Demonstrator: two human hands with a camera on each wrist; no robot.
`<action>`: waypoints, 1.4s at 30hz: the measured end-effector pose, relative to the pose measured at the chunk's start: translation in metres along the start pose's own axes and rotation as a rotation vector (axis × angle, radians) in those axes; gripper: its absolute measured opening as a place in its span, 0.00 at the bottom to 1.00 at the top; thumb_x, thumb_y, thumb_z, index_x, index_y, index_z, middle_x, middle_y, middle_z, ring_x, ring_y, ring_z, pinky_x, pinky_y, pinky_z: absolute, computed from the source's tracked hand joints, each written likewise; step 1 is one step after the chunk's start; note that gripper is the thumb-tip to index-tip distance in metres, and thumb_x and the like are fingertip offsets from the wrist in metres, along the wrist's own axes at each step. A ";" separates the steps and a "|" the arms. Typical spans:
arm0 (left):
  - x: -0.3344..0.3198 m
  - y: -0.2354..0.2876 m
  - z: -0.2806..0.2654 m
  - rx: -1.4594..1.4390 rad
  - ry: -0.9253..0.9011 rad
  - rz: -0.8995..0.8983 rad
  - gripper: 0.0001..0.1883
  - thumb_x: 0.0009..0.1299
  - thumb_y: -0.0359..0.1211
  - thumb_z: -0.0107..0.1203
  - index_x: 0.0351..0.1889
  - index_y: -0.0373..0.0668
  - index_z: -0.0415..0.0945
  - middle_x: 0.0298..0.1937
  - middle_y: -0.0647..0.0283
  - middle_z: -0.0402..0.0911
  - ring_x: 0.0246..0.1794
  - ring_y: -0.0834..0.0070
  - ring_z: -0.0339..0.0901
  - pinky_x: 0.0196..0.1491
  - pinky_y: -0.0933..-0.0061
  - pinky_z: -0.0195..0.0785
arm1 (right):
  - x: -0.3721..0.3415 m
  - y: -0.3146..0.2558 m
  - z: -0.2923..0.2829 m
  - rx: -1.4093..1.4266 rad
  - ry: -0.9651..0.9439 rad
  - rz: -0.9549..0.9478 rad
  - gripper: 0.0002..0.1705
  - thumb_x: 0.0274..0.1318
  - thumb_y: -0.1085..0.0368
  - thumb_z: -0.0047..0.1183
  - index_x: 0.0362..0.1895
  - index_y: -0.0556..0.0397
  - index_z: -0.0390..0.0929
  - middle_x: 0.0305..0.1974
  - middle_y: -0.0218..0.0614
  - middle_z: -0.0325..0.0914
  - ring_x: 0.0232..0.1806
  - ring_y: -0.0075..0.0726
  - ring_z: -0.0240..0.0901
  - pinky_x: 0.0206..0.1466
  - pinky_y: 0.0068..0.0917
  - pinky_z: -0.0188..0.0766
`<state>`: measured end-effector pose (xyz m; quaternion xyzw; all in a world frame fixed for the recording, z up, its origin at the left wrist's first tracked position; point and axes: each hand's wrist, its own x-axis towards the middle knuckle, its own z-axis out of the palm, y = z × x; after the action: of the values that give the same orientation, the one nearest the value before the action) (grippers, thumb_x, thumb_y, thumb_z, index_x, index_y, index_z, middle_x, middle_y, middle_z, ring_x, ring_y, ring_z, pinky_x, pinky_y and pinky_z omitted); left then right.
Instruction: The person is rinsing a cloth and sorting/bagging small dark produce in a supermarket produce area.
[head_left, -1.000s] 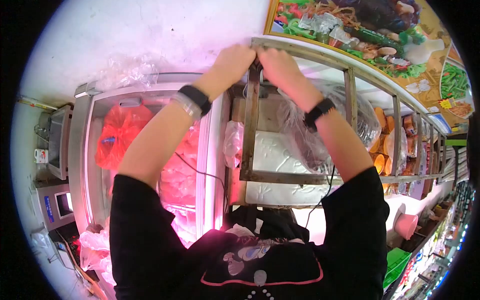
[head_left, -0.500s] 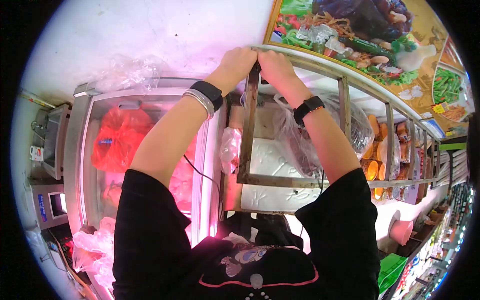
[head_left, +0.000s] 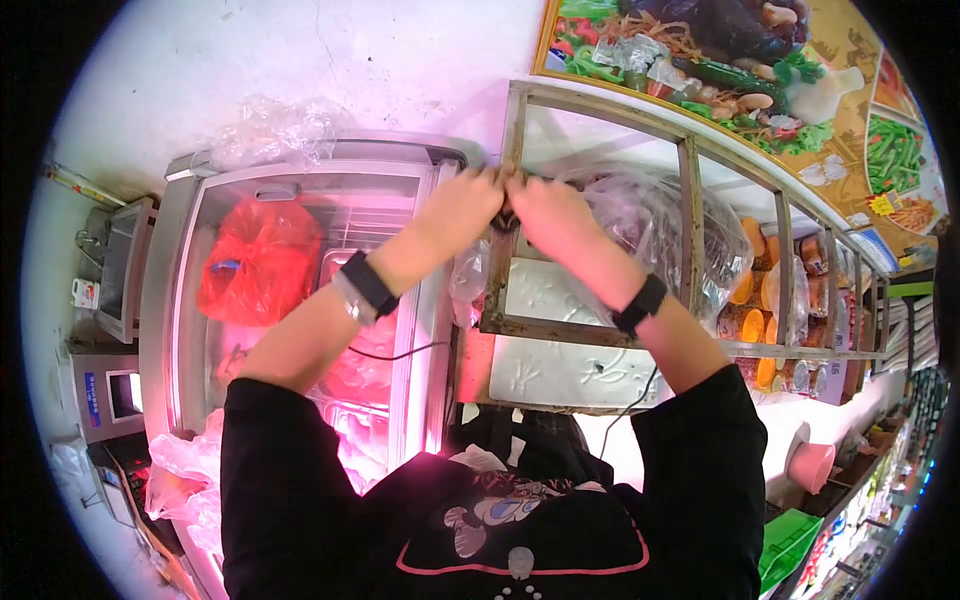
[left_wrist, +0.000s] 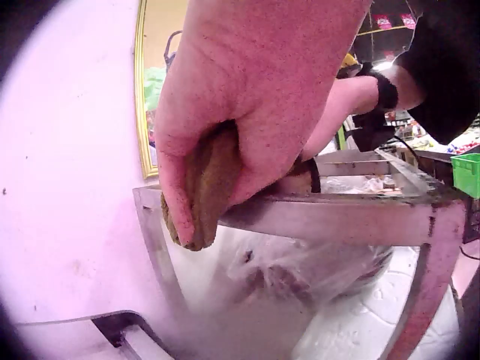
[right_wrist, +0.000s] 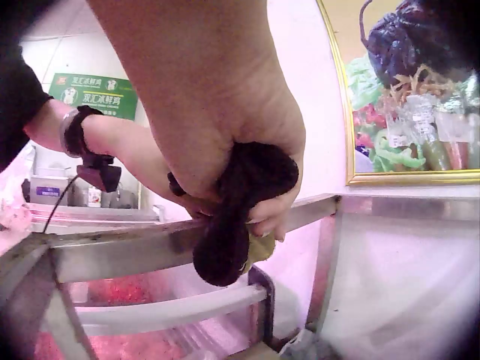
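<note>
Both hands meet over the near-left end bar of a metal rack frame (head_left: 500,265), knuckles close together in the head view. My left hand (head_left: 455,215) grips a folded brown cloth (left_wrist: 206,195) at the bar. Alongside, my right hand (head_left: 552,217) clutches a dark, bunched part of the cloth (right_wrist: 225,240), and a yellowish-green edge shows behind it in the right wrist view. The cloth hangs over the bar between the hands. Most of it is hidden by the fingers.
Left of the rack stands a glass-topped freezer (head_left: 425,330) holding a red bag (head_left: 255,262). Inside the rack are a clear plastic bag (head_left: 665,225), a white foam box (head_left: 560,375) and orange-lidded jars (head_left: 750,328). A framed food picture (head_left: 690,60) hangs behind, above the rack.
Both hands have moved together from the back corner of the frame along its end bar toward the body, still holding the cloth. The back corner is now uncovered.
</note>
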<state>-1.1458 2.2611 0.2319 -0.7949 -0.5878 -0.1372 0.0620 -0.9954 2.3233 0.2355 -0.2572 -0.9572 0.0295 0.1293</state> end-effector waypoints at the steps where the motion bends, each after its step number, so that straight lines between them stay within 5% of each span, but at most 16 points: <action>1: -0.005 0.005 -0.002 0.021 0.034 0.036 0.16 0.58 0.26 0.49 0.45 0.29 0.70 0.37 0.52 0.77 0.37 0.61 0.77 0.36 0.67 0.75 | -0.005 -0.005 -0.002 0.000 0.003 0.001 0.15 0.41 0.74 0.51 0.39 0.60 0.70 0.26 0.45 0.76 0.25 0.53 0.76 0.27 0.41 0.75; 3: -0.010 0.007 0.003 0.049 0.064 0.037 0.18 0.58 0.24 0.47 0.48 0.29 0.69 0.38 0.52 0.76 0.38 0.60 0.76 0.37 0.67 0.74 | -0.011 -0.013 -0.005 -0.130 0.020 -0.010 0.13 0.48 0.69 0.46 0.39 0.61 0.73 0.26 0.44 0.78 0.26 0.43 0.79 0.26 0.35 0.77; 10: 0.011 -0.009 0.008 0.111 -0.096 -0.017 0.17 0.56 0.22 0.46 0.45 0.30 0.70 0.39 0.52 0.75 0.39 0.58 0.75 0.38 0.65 0.73 | 0.011 0.006 0.000 -0.107 0.028 -0.025 0.14 0.46 0.70 0.49 0.40 0.60 0.73 0.26 0.43 0.78 0.27 0.44 0.79 0.26 0.35 0.77; 16: 0.011 -0.010 0.007 0.031 0.027 -0.008 0.15 0.56 0.23 0.46 0.44 0.32 0.70 0.39 0.52 0.76 0.39 0.56 0.74 0.38 0.62 0.73 | 0.013 0.006 -0.005 -0.089 0.061 -0.018 0.06 0.48 0.70 0.47 0.33 0.57 0.74 0.26 0.43 0.78 0.29 0.44 0.79 0.28 0.35 0.77; 18: 0.000 -0.004 0.007 0.072 -0.091 -0.002 0.18 0.57 0.23 0.46 0.48 0.32 0.70 0.44 0.50 0.76 0.40 0.56 0.74 0.40 0.62 0.72 | -0.001 -0.005 -0.007 -0.095 0.039 -0.019 0.06 0.48 0.70 0.48 0.31 0.57 0.74 0.26 0.43 0.78 0.29 0.44 0.79 0.28 0.34 0.77; 22: -0.032 0.026 -0.007 -0.030 -0.026 -0.064 0.23 0.56 0.23 0.47 0.53 0.33 0.68 0.50 0.49 0.74 0.42 0.55 0.74 0.44 0.62 0.71 | -0.034 -0.026 -0.008 -0.031 0.045 -0.053 0.04 0.45 0.70 0.49 0.28 0.56 0.74 0.25 0.41 0.78 0.27 0.43 0.79 0.28 0.33 0.76; 23: -0.036 0.026 -0.008 -0.061 -0.037 -0.060 0.25 0.55 0.22 0.48 0.55 0.33 0.67 0.52 0.48 0.73 0.45 0.54 0.74 0.46 0.62 0.71 | -0.035 -0.025 -0.011 0.036 -0.066 -0.047 0.15 0.41 0.74 0.52 0.38 0.59 0.70 0.27 0.44 0.76 0.29 0.51 0.77 0.30 0.40 0.75; 27: -0.054 0.034 -0.023 -0.198 -0.038 -0.068 0.30 0.52 0.20 0.51 0.58 0.37 0.66 0.52 0.50 0.72 0.50 0.53 0.71 0.49 0.61 0.69 | -0.047 -0.027 -0.029 0.031 -0.129 -0.024 0.19 0.39 0.74 0.53 0.42 0.57 0.71 0.28 0.44 0.75 0.32 0.52 0.77 0.33 0.40 0.75; 32: -0.078 0.071 -0.090 -0.557 -0.048 -0.214 0.31 0.51 0.25 0.59 0.56 0.41 0.68 0.48 0.55 0.74 0.47 0.58 0.74 0.45 0.66 0.69 | -0.096 -0.038 -0.063 0.430 0.006 0.029 0.29 0.38 0.71 0.57 0.52 0.53 0.69 0.30 0.44 0.75 0.36 0.48 0.76 0.37 0.39 0.73; 36: -0.101 0.094 -0.106 -0.850 -0.195 -0.405 0.28 0.52 0.30 0.65 0.53 0.41 0.71 0.41 0.61 0.77 0.36 0.71 0.75 0.37 0.75 0.67 | -0.121 -0.034 -0.066 0.866 -0.132 0.134 0.30 0.38 0.67 0.61 0.51 0.52 0.68 0.36 0.48 0.76 0.35 0.52 0.75 0.41 0.37 0.70; 38: -0.107 0.101 -0.100 -0.853 -0.198 -0.394 0.23 0.58 0.33 0.62 0.52 0.39 0.70 0.35 0.62 0.79 0.32 0.77 0.74 0.33 0.78 0.66 | -0.132 -0.037 -0.073 0.987 -0.297 0.235 0.30 0.42 0.64 0.63 0.53 0.54 0.68 0.38 0.43 0.76 0.38 0.35 0.75 0.44 0.30 0.69; 40: -0.105 0.112 -0.099 -0.971 -0.194 -0.575 0.20 0.62 0.35 0.58 0.49 0.36 0.69 0.33 0.60 0.78 0.31 0.78 0.73 0.32 0.77 0.66 | -0.143 -0.035 -0.070 1.059 -0.284 0.253 0.29 0.45 0.62 0.63 0.52 0.55 0.68 0.38 0.39 0.77 0.40 0.33 0.75 0.47 0.28 0.67; 42: -0.105 0.119 -0.087 -1.097 -0.151 -0.575 0.17 0.66 0.37 0.54 0.47 0.35 0.68 0.29 0.61 0.76 0.30 0.80 0.71 0.32 0.78 0.65 | -0.149 -0.031 -0.068 1.244 -0.344 0.271 0.29 0.46 0.61 0.63 0.53 0.56 0.68 0.40 0.36 0.77 0.42 0.30 0.74 0.49 0.27 0.66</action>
<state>-1.0737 2.1059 0.2920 -0.5287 -0.6249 -0.3738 -0.4362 -0.8680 2.2212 0.2703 -0.2444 -0.7277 0.6339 0.0941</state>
